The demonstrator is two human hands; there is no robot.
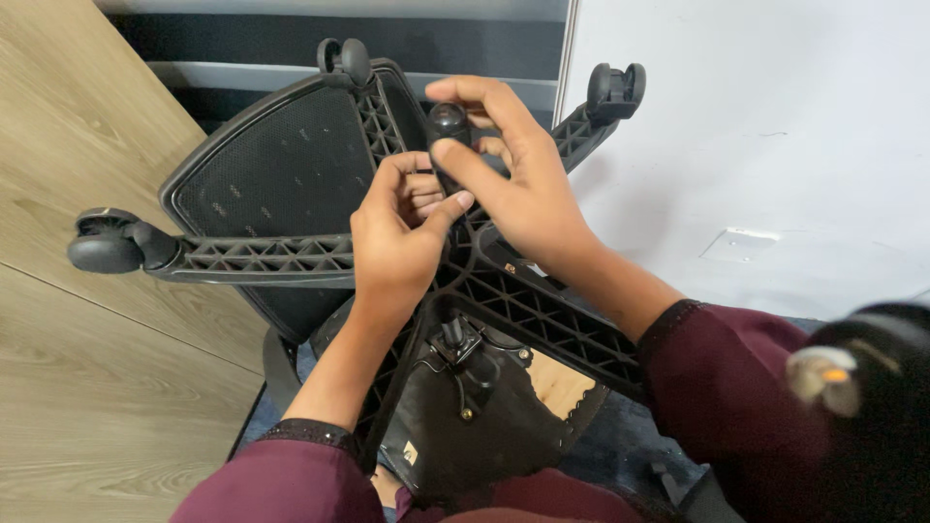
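An upturned black office chair lies below me, its star-shaped base (281, 257) with ribbed plastic legs facing up. My left hand (397, 237) grips the middle of the base where the legs meet. My right hand (513, 179) is closed on a black caster wheel (447, 123) held just above that centre, thumb and fingers wrapped round it. Both sleeves are dark maroon. The hub itself is hidden under my hands.
Casters remain on three legs: far left (107, 244), top middle (345, 58) and top right (616, 87). The mesh backrest (281, 169) lies beneath the legs, the seat underside (475, 407) nearer me. Wood-look panel at left, white wall at right. A dark blurred object (872, 387) intrudes at lower right.
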